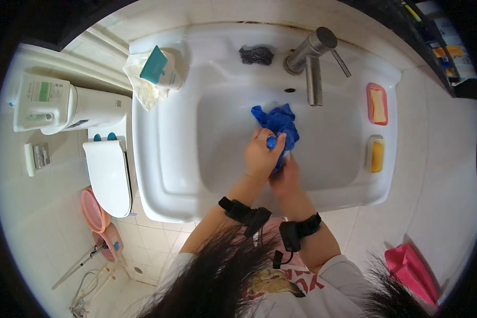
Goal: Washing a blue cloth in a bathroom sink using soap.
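Note:
Both hands hold a bunched blue cloth [280, 121] over the basin of a white ceramic sink [230, 159]. My left hand [262, 153] grips it from the left, and a bit of blue cloth pokes up between the thumb and fingers. My right hand [287, 175] is on the cloth's lower end, blurred, its fingers partly hidden by the cloth and the left hand. The cloth's loose end spreads toward the back of the basin. Behind it and to the right stands a metal single-lever faucet [314, 79], its spout over the basin. No water is seen running.
A dark scouring pad [256, 55] lies on the back ledge. Soap in a pink dish [377, 104] and yellow soap [377, 157] sit on the right rim. A teal-capped tube [154, 65] lies at the back left corner. Left of the sink is a white toilet [108, 179].

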`<state>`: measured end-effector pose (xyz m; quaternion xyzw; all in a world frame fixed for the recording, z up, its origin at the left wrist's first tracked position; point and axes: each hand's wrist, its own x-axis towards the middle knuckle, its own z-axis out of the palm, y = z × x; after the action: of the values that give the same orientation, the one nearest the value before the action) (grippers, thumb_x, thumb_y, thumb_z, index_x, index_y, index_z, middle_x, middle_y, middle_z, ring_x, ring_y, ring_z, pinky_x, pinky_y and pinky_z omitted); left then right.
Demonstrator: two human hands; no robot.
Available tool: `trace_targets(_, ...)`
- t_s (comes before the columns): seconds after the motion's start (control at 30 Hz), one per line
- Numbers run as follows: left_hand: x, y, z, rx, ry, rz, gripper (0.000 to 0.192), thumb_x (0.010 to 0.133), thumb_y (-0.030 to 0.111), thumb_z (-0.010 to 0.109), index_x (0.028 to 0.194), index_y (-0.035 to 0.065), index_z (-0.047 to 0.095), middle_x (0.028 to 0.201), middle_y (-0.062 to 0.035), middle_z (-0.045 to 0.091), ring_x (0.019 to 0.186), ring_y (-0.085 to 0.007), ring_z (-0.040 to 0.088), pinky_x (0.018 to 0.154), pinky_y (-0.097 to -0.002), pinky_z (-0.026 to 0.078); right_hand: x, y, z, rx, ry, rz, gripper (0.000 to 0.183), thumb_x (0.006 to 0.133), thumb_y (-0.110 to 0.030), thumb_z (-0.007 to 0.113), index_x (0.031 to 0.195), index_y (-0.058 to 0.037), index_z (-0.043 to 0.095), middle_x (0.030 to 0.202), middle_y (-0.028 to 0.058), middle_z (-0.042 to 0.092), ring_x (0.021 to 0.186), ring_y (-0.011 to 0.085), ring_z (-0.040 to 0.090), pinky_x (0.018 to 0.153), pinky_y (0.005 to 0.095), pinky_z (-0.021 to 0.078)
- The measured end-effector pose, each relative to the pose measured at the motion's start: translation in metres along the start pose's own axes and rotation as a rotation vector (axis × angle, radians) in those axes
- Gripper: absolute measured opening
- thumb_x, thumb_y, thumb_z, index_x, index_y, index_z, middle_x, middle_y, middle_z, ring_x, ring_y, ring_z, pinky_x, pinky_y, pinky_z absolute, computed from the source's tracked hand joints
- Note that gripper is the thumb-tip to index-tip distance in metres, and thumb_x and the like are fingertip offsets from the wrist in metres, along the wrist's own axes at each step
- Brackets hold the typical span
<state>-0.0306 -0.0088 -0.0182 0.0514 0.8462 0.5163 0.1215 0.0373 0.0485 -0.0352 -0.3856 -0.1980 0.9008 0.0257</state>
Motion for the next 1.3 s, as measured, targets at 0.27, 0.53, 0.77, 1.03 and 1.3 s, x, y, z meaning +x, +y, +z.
trace_targets(0.27, -0.015, 0.003, 0.009, -0.188, -0.077, -0.042, 0.038, 0.081, 0.037, 0.058, 0.08, -0.0006, 0.06, 0.08, -0.0201, 0.061, 0.076, -0.0385, 0.058, 0.068, -0.0397, 0.046, -0.003, -0.01, -0.006, 0.089, -0.092, 0.057, 0.044, 0.09, -0.042, 0.04, 0.117, -0.007, 0.047, 0.107, 0.0079, 0.056, 0.098, 0.0191, 0.054, 0.086, 0.0345, 0.0443)
trace_targets(0.53, -0.025, 0.015, 0.001, -0.03, -0.317, 0.128, 0.027, 0.079, 0.028, 0.056, 0.092, 0.0042, 0.057, 0.088, -0.0184, 0.059, 0.08, -0.0369, 0.057, 0.07, -0.0406, 0.046, -0.003, -0.043, 0.0, -0.052, -0.197, 0.009, 0.045, 0.091, -0.04, 0.039, 0.118, -0.0046, 0.045, 0.106, 0.0074, 0.054, 0.093, 0.02, 0.055, 0.081, 0.0341, 0.046)
trace_targets(0.77, -0.001, -0.004, 0.008, 0.067, 0.012, -0.035, 0.024, 0.081, 0.025, 0.057, 0.093, 0.0047, 0.056, 0.092, -0.0168, 0.057, 0.078, -0.0356, 0.057, 0.07, -0.0375, 0.046, 0.002, -0.012, -0.016, -0.653, -0.097, -0.241, 0.041, 0.091, -0.038, 0.04, 0.114, -0.0055, 0.048, 0.108, 0.0073, 0.055, 0.097, 0.0203, 0.055, 0.086, 0.0345, 0.0445)
trace_targets(1.03, -0.007, -0.002, 0.027, -0.171, 0.011, 0.079, 0.019, 0.083, 0.016, 0.055, 0.096, 0.0027, 0.051, 0.095, -0.0164, 0.055, 0.09, -0.0335, 0.054, 0.078, -0.0366, 0.043, 0.009, -0.026, -0.014, -0.617, -0.018, -0.224, 0.037, 0.091, -0.034, 0.045, 0.111, -0.0035, 0.05, 0.101, 0.01, 0.056, 0.092, 0.0178, 0.056, 0.081, 0.0317, 0.0451)
trace_targets(1.3, -0.024, 0.01, 0.002, -0.303, -0.288, -0.22, 0.033, 0.087, 0.034, 0.052, 0.099, 0.0036, 0.053, 0.088, -0.0111, 0.058, 0.083, -0.0215, 0.058, 0.075, -0.0332, 0.045, 0.02, -0.076, 0.006, -0.413, 0.094, -0.076, 0.033, 0.084, -0.027, 0.06, 0.104, -0.0026, 0.053, 0.095, 0.0076, 0.059, 0.085, 0.0168, 0.058, 0.073, 0.0322, 0.0488)
